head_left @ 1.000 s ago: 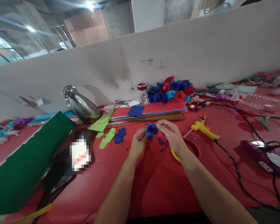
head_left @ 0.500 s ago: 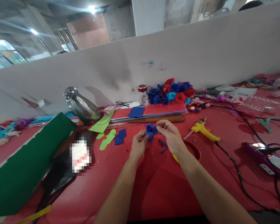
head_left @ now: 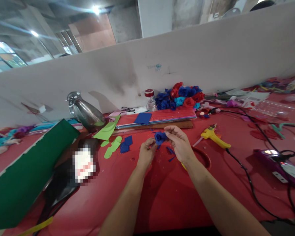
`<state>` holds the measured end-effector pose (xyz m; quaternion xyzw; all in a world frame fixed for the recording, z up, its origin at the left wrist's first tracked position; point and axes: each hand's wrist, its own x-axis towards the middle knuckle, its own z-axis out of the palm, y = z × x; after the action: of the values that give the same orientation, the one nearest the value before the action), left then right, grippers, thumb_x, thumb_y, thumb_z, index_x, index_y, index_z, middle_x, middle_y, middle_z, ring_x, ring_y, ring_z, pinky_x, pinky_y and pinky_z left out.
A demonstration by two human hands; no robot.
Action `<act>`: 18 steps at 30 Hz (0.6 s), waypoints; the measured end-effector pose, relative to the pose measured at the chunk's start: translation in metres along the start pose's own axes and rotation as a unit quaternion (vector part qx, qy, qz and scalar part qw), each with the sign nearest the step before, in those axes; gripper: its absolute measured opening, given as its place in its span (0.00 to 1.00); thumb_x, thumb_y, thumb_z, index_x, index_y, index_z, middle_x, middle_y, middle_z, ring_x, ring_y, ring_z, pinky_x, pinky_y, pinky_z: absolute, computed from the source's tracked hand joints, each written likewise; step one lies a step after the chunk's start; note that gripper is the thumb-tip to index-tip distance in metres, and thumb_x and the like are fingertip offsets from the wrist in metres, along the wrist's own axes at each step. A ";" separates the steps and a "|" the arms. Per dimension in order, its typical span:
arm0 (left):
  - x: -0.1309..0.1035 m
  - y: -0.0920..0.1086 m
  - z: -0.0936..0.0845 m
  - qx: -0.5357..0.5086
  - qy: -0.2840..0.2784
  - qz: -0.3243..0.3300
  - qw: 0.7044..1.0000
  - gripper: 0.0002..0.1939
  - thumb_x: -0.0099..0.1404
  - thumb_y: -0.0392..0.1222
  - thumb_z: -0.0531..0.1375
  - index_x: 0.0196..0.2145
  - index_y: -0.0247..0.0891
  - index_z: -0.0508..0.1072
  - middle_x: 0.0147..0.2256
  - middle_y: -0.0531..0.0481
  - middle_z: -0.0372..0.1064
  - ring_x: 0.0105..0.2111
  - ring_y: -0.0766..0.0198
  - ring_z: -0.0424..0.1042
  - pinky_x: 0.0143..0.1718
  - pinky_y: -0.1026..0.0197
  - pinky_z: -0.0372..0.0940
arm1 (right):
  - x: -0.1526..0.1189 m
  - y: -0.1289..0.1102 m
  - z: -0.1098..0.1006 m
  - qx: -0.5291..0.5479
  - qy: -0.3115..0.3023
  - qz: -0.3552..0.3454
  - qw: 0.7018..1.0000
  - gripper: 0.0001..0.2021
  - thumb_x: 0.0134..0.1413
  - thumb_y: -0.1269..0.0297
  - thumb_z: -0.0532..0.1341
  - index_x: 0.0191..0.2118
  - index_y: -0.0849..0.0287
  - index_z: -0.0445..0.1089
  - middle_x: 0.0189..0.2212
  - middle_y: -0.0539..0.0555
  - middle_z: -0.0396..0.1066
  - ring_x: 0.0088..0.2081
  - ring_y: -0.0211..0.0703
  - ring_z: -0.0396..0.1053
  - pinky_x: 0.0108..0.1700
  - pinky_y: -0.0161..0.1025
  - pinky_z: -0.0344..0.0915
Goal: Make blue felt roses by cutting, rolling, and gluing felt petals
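A small blue paper flower [head_left: 159,137] is held just above the red table between my two hands. My left hand [head_left: 147,151] pinches it low on its left side, fingers closed. On the other side, the thumb and fingertips of my right hand [head_left: 179,141] close on a petal at its right edge. Blue paper scraps [head_left: 170,153] lie under and beside my right hand. Left of my hands are blue paper pieces [head_left: 126,144] and light green cut-out leaf shapes [head_left: 113,147].
A yellow glue gun [head_left: 215,137] with a black cord lies to the right, near a purple power strip [head_left: 280,167]. Red and blue paper flowers [head_left: 179,96] are heaped by a jar [head_left: 150,99] at the wall. A metal jug [head_left: 85,111] and green sheet [head_left: 34,173] stand left.
The blue flower has been turned, so its rolled centre and petals face me more. Both hands stay in nearly the same place, still holding it.
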<state>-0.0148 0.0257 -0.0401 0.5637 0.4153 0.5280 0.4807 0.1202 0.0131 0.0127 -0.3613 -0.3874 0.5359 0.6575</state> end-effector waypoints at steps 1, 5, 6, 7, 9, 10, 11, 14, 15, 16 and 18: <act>0.000 0.000 0.000 0.001 0.001 -0.001 1.000 0.09 0.57 0.46 0.63 0.31 0.37 0.78 0.33 0.48 0.74 0.35 0.61 0.69 0.41 0.60 0.64 | 0.000 0.000 0.000 -0.002 0.004 0.000 1.000 0.11 0.41 0.57 0.66 0.33 0.53 0.70 0.26 0.48 0.68 0.30 0.40 0.64 0.33 0.38 0.62; -0.001 0.002 0.001 -0.001 0.003 -0.001 1.000 0.08 0.56 0.44 0.63 0.30 0.37 0.78 0.33 0.48 0.74 0.35 0.61 0.69 0.41 0.60 0.64 | 0.000 -0.001 0.000 -0.036 0.011 0.014 0.999 0.12 0.42 0.53 0.66 0.32 0.54 0.71 0.25 0.47 0.67 0.28 0.39 0.62 0.33 0.37 0.60; -0.001 0.002 0.001 -0.002 0.001 0.001 1.000 0.07 0.56 0.43 0.63 0.30 0.38 0.79 0.33 0.48 0.75 0.35 0.61 0.70 0.42 0.60 0.63 | 0.000 -0.001 0.000 -0.041 0.009 0.019 0.999 0.13 0.42 0.53 0.66 0.32 0.54 0.72 0.25 0.47 0.67 0.28 0.38 0.62 0.33 0.37 0.59; -0.001 0.002 0.001 -0.001 -0.001 0.002 1.000 0.06 0.56 0.42 0.63 0.30 0.38 0.79 0.33 0.48 0.75 0.36 0.61 0.70 0.42 0.59 0.63 | -0.001 -0.001 0.000 -0.043 0.005 0.022 0.999 0.13 0.42 0.53 0.66 0.32 0.54 0.72 0.26 0.47 0.68 0.29 0.38 0.62 0.33 0.37 0.59; -0.001 0.001 0.001 0.002 -0.003 -0.003 1.000 0.05 0.55 0.40 0.63 0.30 0.38 0.79 0.33 0.48 0.75 0.37 0.60 0.71 0.43 0.59 0.63 | -0.001 -0.001 0.001 -0.038 0.001 0.018 0.999 0.12 0.42 0.54 0.67 0.32 0.54 0.72 0.26 0.47 0.69 0.30 0.38 0.63 0.34 0.37 0.59; -0.001 0.001 0.001 0.003 -0.002 -0.006 1.000 0.05 0.55 0.39 0.62 0.29 0.38 0.79 0.33 0.48 0.75 0.37 0.59 0.71 0.44 0.59 0.63 | -0.001 -0.001 0.001 -0.030 0.001 0.013 0.999 0.12 0.42 0.55 0.67 0.32 0.54 0.72 0.27 0.47 0.69 0.30 0.38 0.64 0.34 0.37 0.59; -0.001 0.001 0.001 0.003 0.002 -0.009 1.000 0.05 0.54 0.38 0.62 0.29 0.38 0.79 0.33 0.48 0.75 0.38 0.59 0.71 0.44 0.59 0.63 | -0.001 -0.001 0.001 -0.021 0.002 0.007 1.000 0.11 0.42 0.56 0.67 0.33 0.54 0.72 0.27 0.47 0.70 0.30 0.38 0.64 0.34 0.37 0.59; -0.001 0.001 0.002 -0.001 0.009 -0.010 1.000 0.05 0.54 0.38 0.63 0.28 0.38 0.79 0.34 0.47 0.76 0.39 0.59 0.71 0.44 0.59 0.63 | -0.001 -0.003 0.000 0.008 0.006 -0.008 1.000 0.11 0.43 0.57 0.66 0.34 0.54 0.72 0.27 0.48 0.72 0.30 0.39 0.66 0.35 0.37 0.60; -0.001 0.002 0.002 -0.005 0.011 -0.010 1.000 0.05 0.54 0.39 0.63 0.29 0.38 0.79 0.34 0.48 0.75 0.38 0.59 0.71 0.44 0.59 0.63 | -0.001 -0.003 0.000 0.012 0.009 -0.012 1.000 0.11 0.44 0.57 0.66 0.34 0.54 0.71 0.27 0.48 0.72 0.30 0.40 0.66 0.34 0.37 0.60; -0.002 0.003 0.002 -0.011 0.013 -0.011 1.000 0.05 0.54 0.40 0.63 0.29 0.38 0.79 0.34 0.48 0.75 0.38 0.59 0.71 0.43 0.59 0.63 | -0.001 -0.004 0.000 0.014 0.014 -0.014 1.000 0.11 0.44 0.57 0.65 0.34 0.54 0.71 0.27 0.48 0.73 0.30 0.40 0.66 0.34 0.38 0.60; -0.002 0.005 0.003 -0.029 0.017 -0.014 0.999 0.07 0.55 0.43 0.64 0.30 0.38 0.79 0.33 0.48 0.75 0.37 0.60 0.71 0.43 0.59 0.63 | 0.000 -0.003 0.000 0.017 0.028 -0.011 0.999 0.11 0.43 0.57 0.66 0.34 0.54 0.71 0.27 0.48 0.73 0.28 0.39 0.66 0.33 0.38 0.60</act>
<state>-0.0121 0.0226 -0.0359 0.5348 0.4159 0.5421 0.4971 0.1219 0.0123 0.0156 -0.3601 -0.3638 0.5248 0.6801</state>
